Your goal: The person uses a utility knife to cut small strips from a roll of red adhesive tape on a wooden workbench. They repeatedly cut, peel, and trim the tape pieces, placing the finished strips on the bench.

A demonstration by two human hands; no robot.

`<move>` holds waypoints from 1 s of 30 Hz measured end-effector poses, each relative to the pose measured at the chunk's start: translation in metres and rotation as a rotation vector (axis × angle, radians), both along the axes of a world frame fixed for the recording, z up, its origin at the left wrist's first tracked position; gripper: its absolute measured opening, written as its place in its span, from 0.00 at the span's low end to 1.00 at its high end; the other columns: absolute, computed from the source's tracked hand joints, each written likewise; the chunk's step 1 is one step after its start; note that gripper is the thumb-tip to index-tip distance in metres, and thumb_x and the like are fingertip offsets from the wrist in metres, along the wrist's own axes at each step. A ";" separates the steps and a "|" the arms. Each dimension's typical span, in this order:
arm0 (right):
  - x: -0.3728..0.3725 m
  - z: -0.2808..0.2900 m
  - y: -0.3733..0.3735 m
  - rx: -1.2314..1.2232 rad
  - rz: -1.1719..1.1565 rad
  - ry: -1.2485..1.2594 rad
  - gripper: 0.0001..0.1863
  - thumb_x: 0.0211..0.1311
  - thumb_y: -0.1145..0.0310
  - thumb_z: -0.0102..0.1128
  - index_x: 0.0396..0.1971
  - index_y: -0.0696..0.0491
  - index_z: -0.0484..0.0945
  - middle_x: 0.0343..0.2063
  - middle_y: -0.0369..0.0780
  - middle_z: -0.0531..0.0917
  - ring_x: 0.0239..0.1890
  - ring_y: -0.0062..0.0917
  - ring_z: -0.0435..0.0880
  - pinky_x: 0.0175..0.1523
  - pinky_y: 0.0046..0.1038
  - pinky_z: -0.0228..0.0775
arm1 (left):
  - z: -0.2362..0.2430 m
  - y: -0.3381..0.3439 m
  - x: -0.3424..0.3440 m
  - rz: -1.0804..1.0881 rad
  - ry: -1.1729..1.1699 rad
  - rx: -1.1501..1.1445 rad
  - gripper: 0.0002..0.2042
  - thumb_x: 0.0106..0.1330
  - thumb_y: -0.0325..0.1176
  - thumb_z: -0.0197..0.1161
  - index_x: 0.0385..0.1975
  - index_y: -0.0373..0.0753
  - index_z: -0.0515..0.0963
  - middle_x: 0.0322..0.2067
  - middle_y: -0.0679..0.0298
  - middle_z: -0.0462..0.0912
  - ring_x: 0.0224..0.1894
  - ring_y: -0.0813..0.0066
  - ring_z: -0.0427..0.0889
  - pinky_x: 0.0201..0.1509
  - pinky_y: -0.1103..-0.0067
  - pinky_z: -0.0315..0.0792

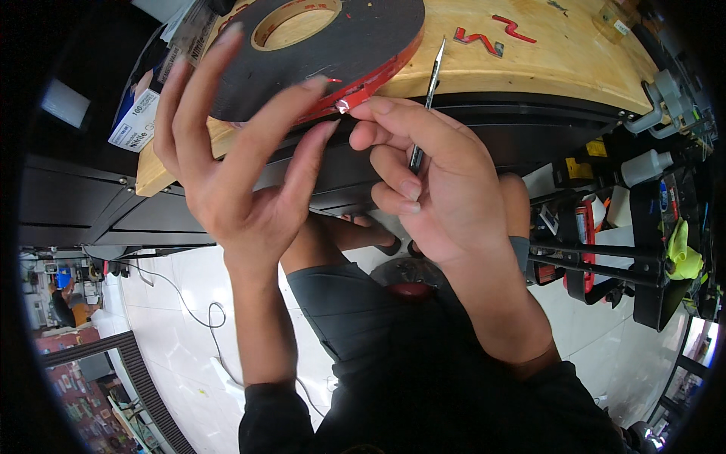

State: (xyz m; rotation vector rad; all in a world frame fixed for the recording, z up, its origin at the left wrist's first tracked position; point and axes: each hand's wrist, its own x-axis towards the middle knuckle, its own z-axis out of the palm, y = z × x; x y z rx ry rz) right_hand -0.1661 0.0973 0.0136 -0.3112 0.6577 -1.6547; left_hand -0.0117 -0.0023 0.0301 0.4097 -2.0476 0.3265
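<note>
A large roll of dark grey tape (363,38) with a red liner lies at the bench's front edge. My left hand (234,174) is open in front of it, fingers spread, thumb and index apart. A tiny red scrap (333,80) shows at its index fingertip. My right hand (446,166) is closed around a slim pointed tool (435,72), silver at the tip and darker below, pointing up. That hand's thumb and index finger are together at the tape's loose red end (352,101), where a shiny bit catches the light. Whether they grip it I cannot tell.
Red letter-like pieces (479,41) lie on the wooden bench (560,72). A glove box (136,119) stands at the left. A bench vise (662,102) is at the right edge, above a black tool cart (650,250). A cable (185,299) runs over the tiled floor.
</note>
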 end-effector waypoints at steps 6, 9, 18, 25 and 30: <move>-0.005 -0.007 -0.001 -0.033 -0.036 0.045 0.10 0.67 0.66 0.61 0.38 0.58 0.83 0.29 0.37 0.83 0.15 0.11 0.66 0.19 0.17 0.53 | 0.016 -0.007 -0.008 -0.112 -0.246 0.008 0.13 0.49 0.26 0.75 0.36 0.47 0.88 0.47 0.64 0.86 0.54 0.62 0.81 0.67 0.60 0.64; -0.001 -0.010 -0.006 -0.023 -0.109 0.211 0.12 0.68 0.66 0.58 0.41 0.59 0.83 0.29 0.38 0.83 0.15 0.11 0.65 0.18 0.16 0.52 | 0.009 -0.016 -0.009 -0.187 -0.186 0.015 0.13 0.47 0.26 0.73 0.34 0.49 0.88 0.42 0.67 0.86 0.48 0.66 0.83 0.66 0.59 0.65; -0.001 -0.018 -0.019 -0.046 -0.476 0.783 0.16 0.66 0.61 0.68 0.25 0.61 0.85 0.15 0.32 0.80 0.18 0.10 0.71 0.23 0.19 0.60 | 0.004 -0.017 -0.011 -0.210 -0.129 0.079 0.12 0.50 0.23 0.72 0.34 0.46 0.88 0.42 0.66 0.86 0.45 0.66 0.85 0.66 0.57 0.65; 0.006 -0.019 -0.024 0.024 -0.602 0.860 0.17 0.62 0.63 0.73 0.20 0.60 0.83 0.11 0.29 0.74 0.16 0.09 0.66 0.22 0.20 0.58 | 0.004 -0.011 -0.008 -0.201 -0.124 0.127 0.10 0.52 0.24 0.72 0.33 0.47 0.88 0.41 0.66 0.87 0.47 0.66 0.86 0.69 0.52 0.60; 0.008 -0.017 -0.024 0.103 -0.626 0.862 0.17 0.61 0.64 0.73 0.20 0.60 0.83 0.11 0.28 0.74 0.16 0.09 0.65 0.22 0.19 0.56 | 0.009 -0.004 -0.001 -0.183 -0.195 0.176 0.06 0.59 0.25 0.70 0.34 0.43 0.88 0.46 0.60 0.88 0.55 0.63 0.85 0.75 0.52 0.51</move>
